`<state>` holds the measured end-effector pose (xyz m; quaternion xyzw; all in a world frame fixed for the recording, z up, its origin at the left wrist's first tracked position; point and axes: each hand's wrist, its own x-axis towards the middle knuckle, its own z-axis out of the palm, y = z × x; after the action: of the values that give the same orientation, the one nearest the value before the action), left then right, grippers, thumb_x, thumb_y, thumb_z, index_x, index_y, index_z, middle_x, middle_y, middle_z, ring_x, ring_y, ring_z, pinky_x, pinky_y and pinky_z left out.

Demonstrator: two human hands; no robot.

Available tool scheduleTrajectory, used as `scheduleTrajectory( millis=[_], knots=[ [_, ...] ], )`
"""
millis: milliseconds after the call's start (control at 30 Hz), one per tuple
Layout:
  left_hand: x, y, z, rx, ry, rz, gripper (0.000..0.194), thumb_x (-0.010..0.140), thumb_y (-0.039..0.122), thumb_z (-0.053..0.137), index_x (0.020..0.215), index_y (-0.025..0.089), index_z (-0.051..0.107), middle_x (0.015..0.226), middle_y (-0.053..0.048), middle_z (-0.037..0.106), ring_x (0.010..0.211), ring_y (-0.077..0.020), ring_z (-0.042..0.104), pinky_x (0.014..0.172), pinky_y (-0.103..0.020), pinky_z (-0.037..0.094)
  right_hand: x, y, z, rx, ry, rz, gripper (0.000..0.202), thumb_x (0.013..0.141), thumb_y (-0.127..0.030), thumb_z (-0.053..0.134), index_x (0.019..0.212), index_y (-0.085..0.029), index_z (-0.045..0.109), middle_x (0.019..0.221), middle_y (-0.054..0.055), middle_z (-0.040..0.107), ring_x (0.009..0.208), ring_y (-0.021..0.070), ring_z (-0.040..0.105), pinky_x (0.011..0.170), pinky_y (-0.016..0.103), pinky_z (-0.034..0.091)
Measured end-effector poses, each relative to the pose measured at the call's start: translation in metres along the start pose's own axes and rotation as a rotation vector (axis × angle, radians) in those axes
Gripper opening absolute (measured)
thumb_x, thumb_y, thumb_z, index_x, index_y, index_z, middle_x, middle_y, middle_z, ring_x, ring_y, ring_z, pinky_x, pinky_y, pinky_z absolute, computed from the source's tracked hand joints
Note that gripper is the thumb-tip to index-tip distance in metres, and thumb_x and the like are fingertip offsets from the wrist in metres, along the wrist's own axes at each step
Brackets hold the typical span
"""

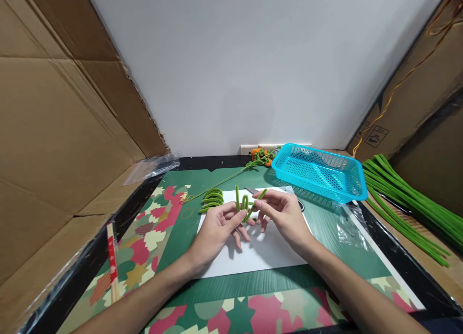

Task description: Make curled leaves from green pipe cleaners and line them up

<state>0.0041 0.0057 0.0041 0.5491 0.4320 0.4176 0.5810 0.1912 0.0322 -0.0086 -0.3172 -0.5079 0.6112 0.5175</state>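
Observation:
A bent green pipe cleaner (245,202) is held up between both hands over a white sheet of paper (253,254); it has a narrow loop in the middle and ends sticking up at either side. My left hand (219,228) pinches its left part between thumb and fingers. On the right part, the thumb and fingertips of my right hand (284,216) are closed. Behind my left hand lies a small pile of bent green pieces (211,199). Scissors (301,206) lie partly hidden behind my right hand.
A blue plastic basket (318,172) stands at the back right, beside an orange flower (261,155) with a long green stem. Long green pipe cleaners (415,194) lie at the far right. Red-wrapped sticks (112,261) lie at left. Cardboard walls flank the table.

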Motion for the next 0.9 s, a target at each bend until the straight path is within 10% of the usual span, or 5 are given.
scheduleTrajectory(
  millis=[200,900],
  knots=[
    [-0.004,-0.004,0.001,0.05,-0.013,0.016,0.032,0.098,0.046,0.072,0.104,0.015,0.063,0.082,-0.004,0.074,0.047,-0.0102,0.063,0.038,-0.018,0.051,-0.001,0.0,0.002,0.043,0.109,-0.032,0.036,0.079,-0.048,0.088,0.094,-0.017,0.077,0.095,0.007,0.075,0.066,0.0194,0.074,0.052,0.031,0.065],
    [-0.004,-0.014,-0.005,0.111,0.017,-0.041,0.039,0.104,0.057,0.057,0.088,0.022,0.051,0.058,0.008,0.057,0.036,-0.004,0.04,0.035,-0.012,0.029,-0.007,0.009,-0.001,-0.417,-0.087,-0.172,0.022,0.096,-0.028,0.065,0.095,-0.023,0.086,0.082,0.005,0.069,0.057,0.0136,0.058,0.047,0.024,0.048]
  ],
)
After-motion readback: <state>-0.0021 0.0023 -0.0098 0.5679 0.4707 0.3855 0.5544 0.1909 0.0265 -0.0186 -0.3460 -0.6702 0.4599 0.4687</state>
